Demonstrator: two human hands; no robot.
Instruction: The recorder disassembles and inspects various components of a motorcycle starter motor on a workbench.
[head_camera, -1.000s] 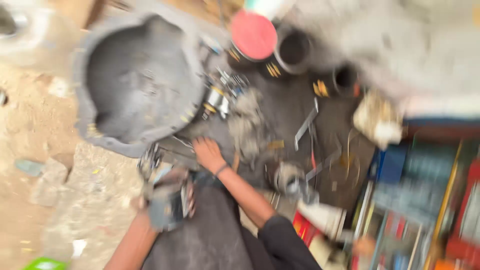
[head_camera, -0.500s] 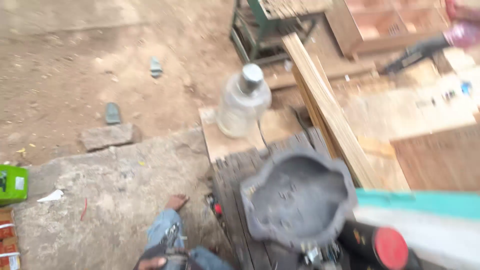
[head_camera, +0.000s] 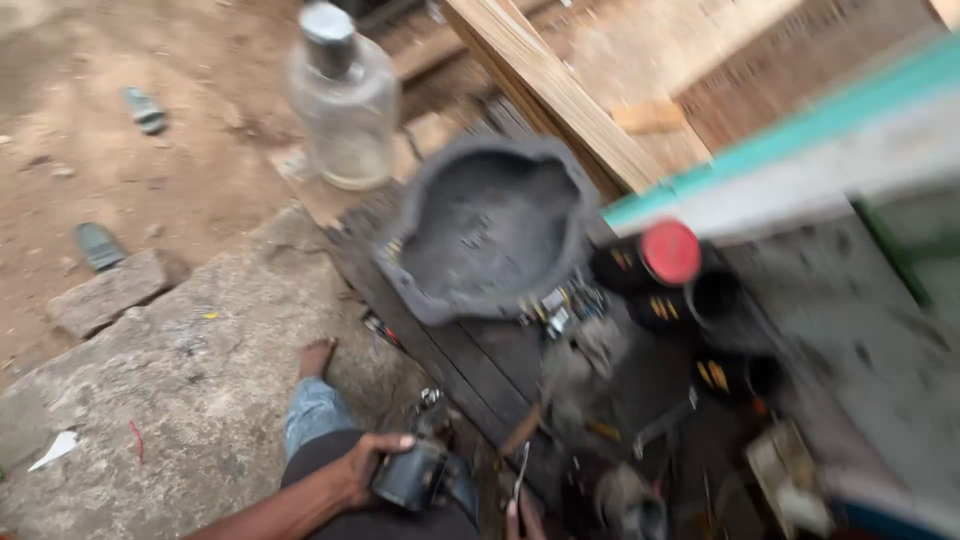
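My left hand (head_camera: 362, 466) is at the bottom of the view, closed around a dark grey metal part (head_camera: 420, 476) held over my lap. Only the fingertips of my right hand (head_camera: 524, 522) show at the bottom edge, beside a slim metal tool (head_camera: 520, 470); the blur hides whether they grip it. Beyond both hands a large grey bowl-shaped metal housing (head_camera: 490, 225) lies open side up on a dark board (head_camera: 470, 360). Small oily parts (head_camera: 580, 330) are scattered on the board to its right.
A clear jug (head_camera: 345, 100) with a metal cap stands behind the housing. Black cans, one with a red lid (head_camera: 670, 252), sit to the right. A wooden plank (head_camera: 540, 80) leans across the back. My bare foot (head_camera: 316, 356) rests on a stone slab (head_camera: 170, 380).
The view has swung from straight down onto the board to a wider look at the ground and back. My right hand has pulled back from the parts to the bottom edge. My left hand keeps its part.
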